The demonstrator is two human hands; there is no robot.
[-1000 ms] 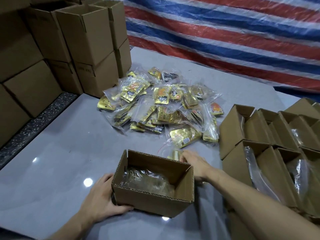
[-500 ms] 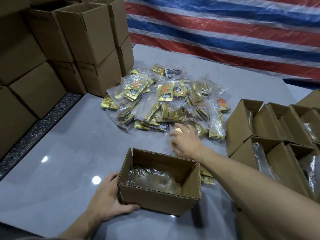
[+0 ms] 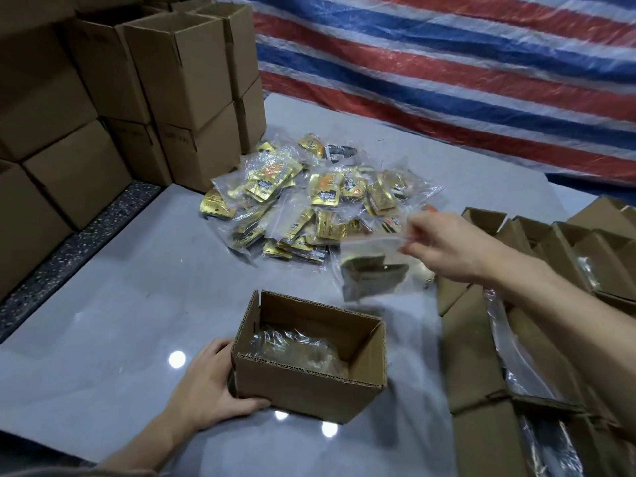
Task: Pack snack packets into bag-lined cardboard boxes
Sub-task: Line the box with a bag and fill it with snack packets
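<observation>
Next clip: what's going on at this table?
A person is packing snack packets. Their left hand grips the near-left end of an open box with a clear liner inside. Their right hand pinches a clear bag of gold packets by its top edge, holding it between the pile and the box, not yet in it. More lined boxes sit on the right.

On the table (image 3: 120,304), the box (image 3: 309,383) sits before the packets (image 3: 309,204), with more boxes (image 3: 488,356) to its right.
</observation>
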